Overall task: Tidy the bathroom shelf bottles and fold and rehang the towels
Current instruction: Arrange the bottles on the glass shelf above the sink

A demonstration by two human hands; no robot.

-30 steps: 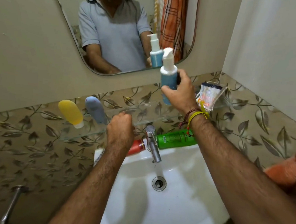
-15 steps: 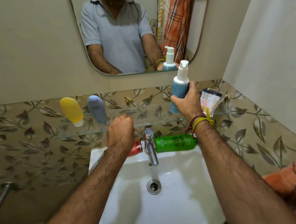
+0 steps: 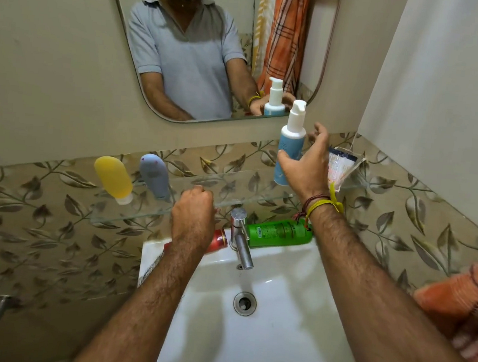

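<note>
Two hands: I see both of mine reaching toward the glass shelf (image 3: 200, 203).
Pump bottle (image 3: 290, 145): upright cylinder, white pump head and shoulder, pale blue smooth plastic body, standing on the shelf's right part, above the tap (image 3: 241, 236).
Right hand (image 3: 306, 167): fingers (image 3: 319, 133) spread wide around the pump bottle; thumb lies against its blue body, the rest stand off it, so no firm hold.
Left hand (image 3: 193, 220): fingers curled into a fist at the shelf's front edge, left of the tap; I cannot tell whether anything is inside.
Shelf: clear glass slab, thin greenish edge, against leaf-patterned tile.
Yellow bottle (image 3: 114, 179): soft rounded tube, cap down, tilted, at the shelf's left end.
Grey-blue bottle (image 3: 154, 177): same squat shape, matte, just right of the yellow one.
Green bottle (image 3: 279, 233): glossy, lying on its side behind the tap.
Red bottle (image 3: 217, 240): lying left of the tap, mostly hidden by my left wrist.
Sink (image 3: 274, 344): white glazed ceramic.
</note>
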